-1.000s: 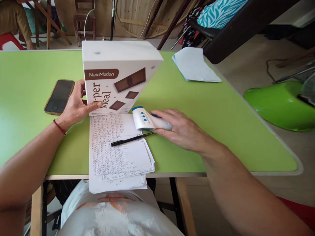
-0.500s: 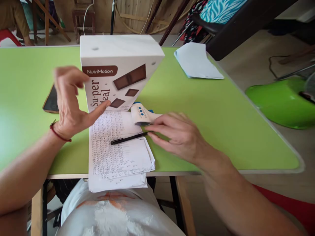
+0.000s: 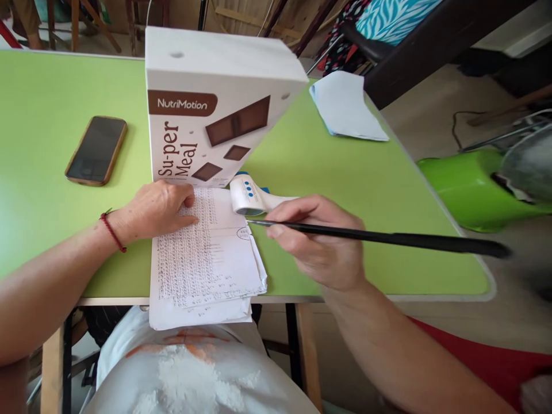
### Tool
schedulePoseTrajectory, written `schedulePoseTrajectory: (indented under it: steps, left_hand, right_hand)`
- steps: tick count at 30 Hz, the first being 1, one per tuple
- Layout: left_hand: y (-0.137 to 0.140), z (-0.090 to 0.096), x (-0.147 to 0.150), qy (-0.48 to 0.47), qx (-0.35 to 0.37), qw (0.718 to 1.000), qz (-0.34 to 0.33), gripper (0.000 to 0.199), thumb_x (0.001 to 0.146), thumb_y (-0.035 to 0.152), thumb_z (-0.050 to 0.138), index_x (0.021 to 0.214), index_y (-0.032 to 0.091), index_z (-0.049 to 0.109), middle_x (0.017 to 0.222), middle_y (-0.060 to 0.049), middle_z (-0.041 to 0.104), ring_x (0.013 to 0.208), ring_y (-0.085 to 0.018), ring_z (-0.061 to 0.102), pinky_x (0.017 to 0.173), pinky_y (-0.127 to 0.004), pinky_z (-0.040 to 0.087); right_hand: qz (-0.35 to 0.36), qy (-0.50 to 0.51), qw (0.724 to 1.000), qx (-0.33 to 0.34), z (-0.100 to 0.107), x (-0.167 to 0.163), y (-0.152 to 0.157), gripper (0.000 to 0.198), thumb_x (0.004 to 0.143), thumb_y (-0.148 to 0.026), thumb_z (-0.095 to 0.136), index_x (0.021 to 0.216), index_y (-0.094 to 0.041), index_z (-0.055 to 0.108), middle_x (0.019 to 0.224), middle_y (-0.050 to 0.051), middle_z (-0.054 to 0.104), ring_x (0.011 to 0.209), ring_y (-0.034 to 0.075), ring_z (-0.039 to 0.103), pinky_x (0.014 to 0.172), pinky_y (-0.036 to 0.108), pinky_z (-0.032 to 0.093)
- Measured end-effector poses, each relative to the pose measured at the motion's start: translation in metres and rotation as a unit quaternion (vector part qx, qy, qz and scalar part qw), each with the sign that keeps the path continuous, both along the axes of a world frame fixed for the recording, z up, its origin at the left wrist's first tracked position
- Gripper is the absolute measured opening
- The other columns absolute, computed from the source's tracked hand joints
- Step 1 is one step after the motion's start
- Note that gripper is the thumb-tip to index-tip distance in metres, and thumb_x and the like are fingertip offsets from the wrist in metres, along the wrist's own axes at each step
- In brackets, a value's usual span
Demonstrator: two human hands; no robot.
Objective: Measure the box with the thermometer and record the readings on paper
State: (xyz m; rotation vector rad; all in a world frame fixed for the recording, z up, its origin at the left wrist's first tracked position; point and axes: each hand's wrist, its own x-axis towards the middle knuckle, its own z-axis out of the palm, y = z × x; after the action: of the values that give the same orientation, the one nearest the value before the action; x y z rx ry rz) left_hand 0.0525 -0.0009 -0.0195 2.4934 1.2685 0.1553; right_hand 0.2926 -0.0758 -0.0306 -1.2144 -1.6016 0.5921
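Note:
A black pen [image 3: 345,232] is pinched between the thumb and fingers of my right hand [image 3: 330,244]. Its thin tip points left, close to the right edge of the handwritten papers [image 3: 228,264]. My left hand [image 3: 159,210] lies on the upper left of these sheets, thumb apart from the bent fingers, holding nothing. Right behind it stands a white NutriMotion box [image 3: 181,75] with a brown label. A white and blue handheld device, apparently an infrared thermometer [image 3: 248,195], lies between the box and my right hand.
On the green table [image 3: 38,230], a phone in a brown case [image 3: 97,150] lies left of the box. Folded white paper [image 3: 349,106] sits near the far right edge. Beyond that edge, a green bucket [image 3: 457,184] stands on the floor.
My right hand has picked the pen up off the papers and turned its tip to the left. My left hand has come down from in front of the box onto the sheets.

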Motion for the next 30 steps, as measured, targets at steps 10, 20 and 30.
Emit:
schedulePoseTrajectory:
  steps: [10,20,30]
  left_hand:
    - [0.003,0.001,-0.001,0.069,0.021,0.997,0.009,0.036,0.076,0.048,0.075,0.092,0.018,0.065,0.072,-0.001,0.064,0.059,-0.015,0.054,0.053,-0.026,0.033]
    - [0.004,-0.002,0.000,0.047,0.010,0.999,0.017,0.036,0.073,0.047,0.077,0.091,0.018,0.065,0.074,-0.002,0.065,0.063,-0.016,0.056,0.058,-0.027,0.037]
    - [-0.008,0.006,0.007,0.104,0.038,0.994,-0.014,0.025,0.081,0.043,0.070,0.090,0.019,0.070,0.074,-0.003,0.069,0.065,-0.019,0.061,0.056,-0.028,0.037]
  right_hand:
    - [0.008,0.005,1.000,-0.019,-0.036,-0.032,0.006,0.012,0.073,-0.021,0.062,0.065,-0.023,0.054,0.053,-0.007,0.053,0.047,0.009,0.045,0.045,0.024,0.038]
    - [0.019,-0.031,0.999,-0.007,-0.038,-0.032,0.004,0.014,0.077,-0.023,0.062,0.067,-0.025,0.052,0.054,-0.006,0.053,0.048,0.011,0.046,0.047,0.026,0.040]
    - [0.043,-0.049,0.998,-0.015,-0.036,-0.032,0.004,0.016,0.079,-0.022,0.061,0.067,-0.025,0.050,0.053,-0.007,0.049,0.047,0.010,0.041,0.045,0.026,0.037]
